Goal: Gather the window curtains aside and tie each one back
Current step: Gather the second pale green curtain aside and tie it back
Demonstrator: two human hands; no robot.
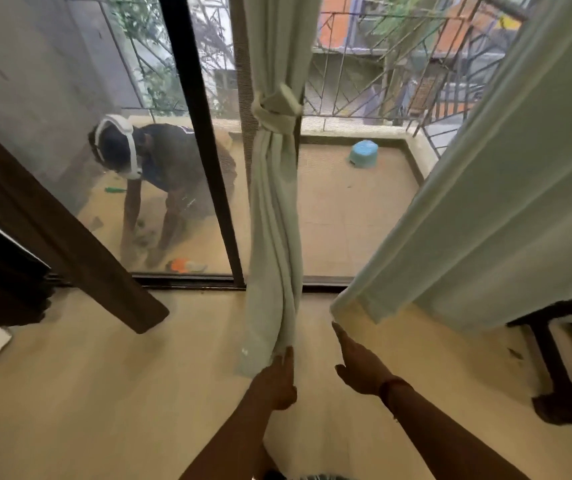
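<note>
Head view, looking down at a person's two bare arms reaching toward a window. The left hand point(276, 379) has straight, relaxed fingers point(289, 356) touching the bottom hem of a pale green tied curtain point(274, 202). The right hand point(360, 367) is also released, its fingers stretched flat, the fingertips just below the lower corner of a second, loose curtain point(485, 202); I cannot tell whether they touch it. A red thread point(395, 384) circles the right wrist.

The tied curtain hangs in the middle of the scene, gathered into a narrow column and cinched high up by a knotted fabric band point(277, 112). The loose curtain hangs at the right, spread wide.

Behind both is a black-framed sliding glass door point(205, 133). Beyond the glass, on the far balcony floor, another person point(173, 161) crouches at the left, and a blue plastic tub point(362, 152) lies near a metal railing point(381, 64). Dark wooden furniture point(554, 368) stands at the near right.
</note>
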